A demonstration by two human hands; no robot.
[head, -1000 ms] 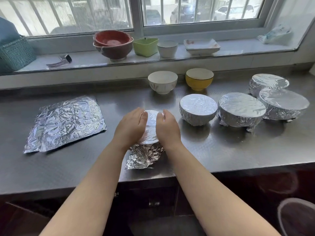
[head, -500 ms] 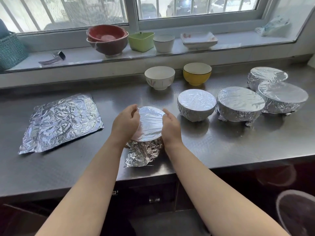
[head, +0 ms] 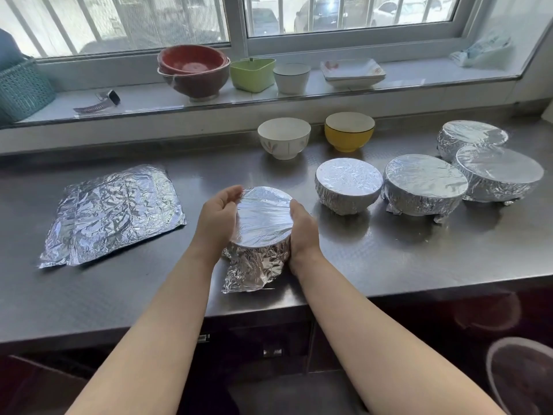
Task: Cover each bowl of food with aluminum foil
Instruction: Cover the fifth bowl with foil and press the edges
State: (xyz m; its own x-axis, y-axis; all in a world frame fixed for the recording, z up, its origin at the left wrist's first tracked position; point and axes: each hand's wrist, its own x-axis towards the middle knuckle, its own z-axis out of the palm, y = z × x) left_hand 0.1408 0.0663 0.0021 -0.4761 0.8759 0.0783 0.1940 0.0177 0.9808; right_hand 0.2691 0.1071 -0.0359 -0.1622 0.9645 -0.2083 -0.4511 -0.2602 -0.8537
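A bowl with foil stretched over its top (head: 263, 218) stands near the front of the steel counter (head: 374, 259). My left hand (head: 217, 218) cups its left side and my right hand (head: 302, 232) presses its right side. Loose crumpled foil hangs from the bowl toward the counter's edge. To the right stand three more foil-covered bowls (head: 348, 185), (head: 425, 184), (head: 498, 172), and a fourth (head: 471, 136) behind them. An uncovered white bowl (head: 284, 137) and an uncovered yellow bowl (head: 349, 131) stand behind.
A stack of crinkled foil sheets (head: 113, 211) lies at the left of the counter. On the windowsill stand stacked red bowls (head: 193, 70), a green container (head: 252, 74), a white cup (head: 291, 77), white square dishes (head: 353, 71) and a teal basket (head: 21, 88).
My hands have slid apart from the bowl's top to its sides, leaving the smooth foil top in full view. The camera has tilted down slightly.
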